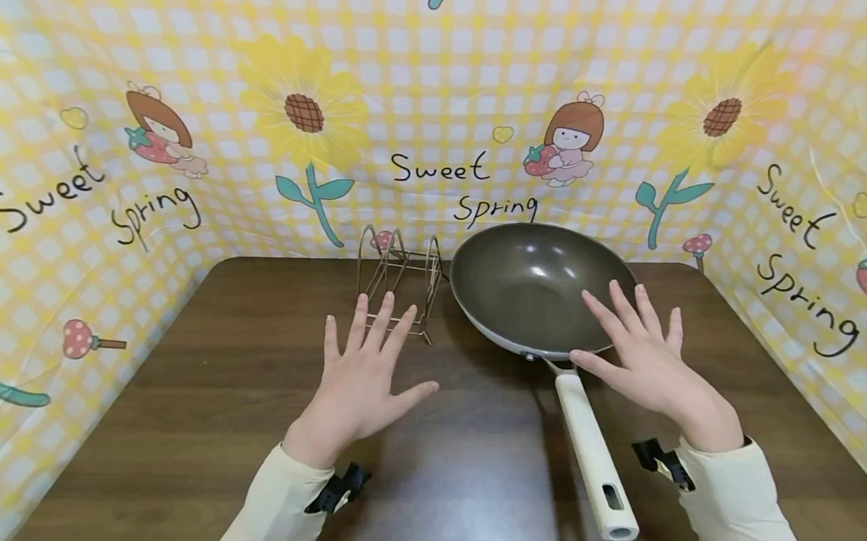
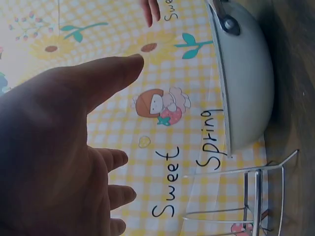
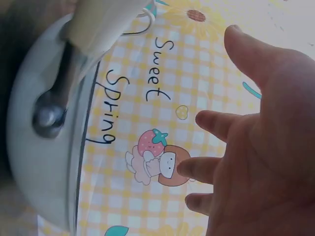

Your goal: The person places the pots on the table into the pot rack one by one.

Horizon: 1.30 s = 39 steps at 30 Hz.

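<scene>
A deep frying pan [image 1: 530, 290] with a dark inside and a cream handle [image 1: 594, 458] stands on the table, its handle pointing toward me. Left of it is a wire rack [image 1: 397, 280] with upright loops. My left hand [image 1: 362, 384] hovers with fingers spread, its fingertips overlapping the front of the rack in the head view. Over the pan's right front edge, my right hand [image 1: 647, 361] is spread too, holding nothing. The left wrist view shows the pan's pale outer side [image 2: 248, 78] beside the rack [image 2: 258, 196]. In the right wrist view the riveted handle joint [image 3: 49, 115] is close by.
The brown wooden table [image 1: 191, 414] has rounded back corners. A yellow checked cloth [image 1: 424, 99] with sunflowers and lettering hangs behind it and along both sides. The pan and rack stand near the back edge. Black straps [image 1: 338, 488] sit at both wrists.
</scene>
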{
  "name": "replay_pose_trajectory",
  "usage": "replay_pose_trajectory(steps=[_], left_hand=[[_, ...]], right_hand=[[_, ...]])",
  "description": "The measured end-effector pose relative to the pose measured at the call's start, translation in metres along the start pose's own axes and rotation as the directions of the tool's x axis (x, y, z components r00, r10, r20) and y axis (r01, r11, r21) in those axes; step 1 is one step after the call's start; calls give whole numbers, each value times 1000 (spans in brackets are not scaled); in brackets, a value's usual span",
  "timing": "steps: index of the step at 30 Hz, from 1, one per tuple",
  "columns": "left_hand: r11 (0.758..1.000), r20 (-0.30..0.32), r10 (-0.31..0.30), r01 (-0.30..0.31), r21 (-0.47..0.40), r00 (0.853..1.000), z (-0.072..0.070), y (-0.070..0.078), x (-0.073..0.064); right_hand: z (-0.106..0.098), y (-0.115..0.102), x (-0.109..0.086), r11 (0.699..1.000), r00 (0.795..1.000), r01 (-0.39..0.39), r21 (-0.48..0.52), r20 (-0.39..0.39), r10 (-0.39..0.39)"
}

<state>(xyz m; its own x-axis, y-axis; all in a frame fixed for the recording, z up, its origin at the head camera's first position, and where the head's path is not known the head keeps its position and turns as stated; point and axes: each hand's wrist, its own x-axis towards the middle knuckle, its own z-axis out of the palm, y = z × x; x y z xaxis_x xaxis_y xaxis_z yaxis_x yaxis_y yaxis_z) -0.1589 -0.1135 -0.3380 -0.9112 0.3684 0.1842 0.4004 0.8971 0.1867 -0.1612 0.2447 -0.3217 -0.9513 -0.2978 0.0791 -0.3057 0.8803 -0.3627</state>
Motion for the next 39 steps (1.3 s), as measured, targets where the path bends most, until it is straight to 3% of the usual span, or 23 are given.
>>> replay_pose_trajectory(steps=[14, 21, 29, 39], left_hand=[[997, -14, 61, -61, -53, 998, 16, 15, -9], [991, 34, 107, -104, -89, 994, 34, 24, -16], [960, 152, 211, -175, -219, 966, 52, 39, -24], [914, 253, 264, -158, -374, 931, 60, 54, -28]], right_hand=[[9, 15, -31, 1000, 999, 27, 6, -21, -27], [20, 21, -41, 998, 999, 24, 49, -28, -23], [29, 29, -41, 980, 996, 44, 194, 66, -58], [38, 38, -33, 921, 976, -17, 389, 208, -70]])
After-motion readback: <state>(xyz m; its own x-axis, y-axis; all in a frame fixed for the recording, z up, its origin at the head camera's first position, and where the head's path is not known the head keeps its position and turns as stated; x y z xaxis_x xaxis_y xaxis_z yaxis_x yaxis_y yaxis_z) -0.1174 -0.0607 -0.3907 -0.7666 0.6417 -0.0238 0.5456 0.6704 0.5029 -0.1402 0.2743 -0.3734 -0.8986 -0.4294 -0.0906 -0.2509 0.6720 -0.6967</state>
